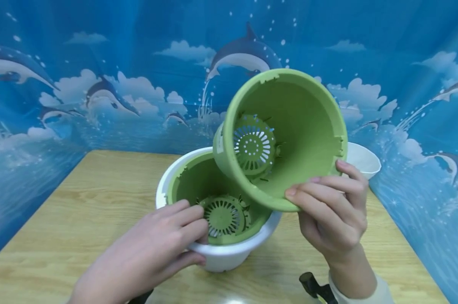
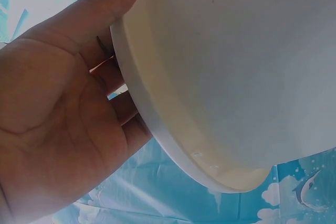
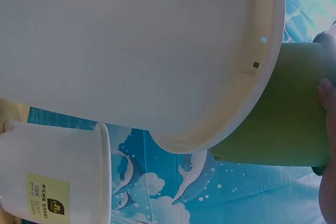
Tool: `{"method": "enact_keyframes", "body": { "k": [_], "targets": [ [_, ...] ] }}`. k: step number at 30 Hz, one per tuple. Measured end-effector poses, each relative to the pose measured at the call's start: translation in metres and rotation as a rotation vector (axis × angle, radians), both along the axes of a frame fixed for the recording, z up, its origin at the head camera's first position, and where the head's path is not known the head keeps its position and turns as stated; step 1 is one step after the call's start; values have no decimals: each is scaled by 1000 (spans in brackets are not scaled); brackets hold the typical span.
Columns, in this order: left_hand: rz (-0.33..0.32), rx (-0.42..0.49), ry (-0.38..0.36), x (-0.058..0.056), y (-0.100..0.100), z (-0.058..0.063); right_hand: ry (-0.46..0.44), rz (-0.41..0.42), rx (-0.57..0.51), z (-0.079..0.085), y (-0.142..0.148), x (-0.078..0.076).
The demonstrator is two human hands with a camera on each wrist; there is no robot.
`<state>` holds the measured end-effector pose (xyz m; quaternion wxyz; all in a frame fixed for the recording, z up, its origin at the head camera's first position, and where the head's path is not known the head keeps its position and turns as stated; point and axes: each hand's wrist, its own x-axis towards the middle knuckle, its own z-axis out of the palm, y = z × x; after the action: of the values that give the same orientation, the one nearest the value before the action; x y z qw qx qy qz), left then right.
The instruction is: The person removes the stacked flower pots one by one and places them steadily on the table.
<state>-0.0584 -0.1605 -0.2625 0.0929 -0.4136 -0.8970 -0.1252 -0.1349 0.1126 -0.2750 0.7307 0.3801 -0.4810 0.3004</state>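
In the head view a white flowerpot [image 1: 225,258] stands on the table with a green slotted inner pot [image 1: 191,179] nested in it. My left hand [image 1: 168,238] grips its near left rim, thumb outside and fingers over the edge. The left wrist view shows that thumb on the white wall [image 2: 236,66]. My right hand [image 1: 333,207] pinches the lower right rim of a second green inner pot [image 1: 305,122]. This one is raised and tilted above the white flowerpot, its mouth facing me and its slotted base visible inside.
Another white pot [image 1: 363,158] stands at the back right, partly behind the raised green one; its yellowish label [image 3: 47,200] shows in the right wrist view. The wooden table [image 1: 99,202] meets a blue dolphin-print curtain [image 1: 137,42]. A black device [image 1: 314,287] sits by my right wrist.
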Motion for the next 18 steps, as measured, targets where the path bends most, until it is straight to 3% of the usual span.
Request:
{"method": "enact_keyframes", "body": {
  "k": [5, 11, 18],
  "targets": [
    [-10, 0, 18, -2, 3, -2, 22, -37, -9, -5, 6, -3],
    [-17, -5, -16, -4, 7, -2, 19, -63, -29, -15, 21, -4],
    [-17, 2, 1, -6, 10, -4, 53, -112, -49, -18, 35, 2]
  ]
}}
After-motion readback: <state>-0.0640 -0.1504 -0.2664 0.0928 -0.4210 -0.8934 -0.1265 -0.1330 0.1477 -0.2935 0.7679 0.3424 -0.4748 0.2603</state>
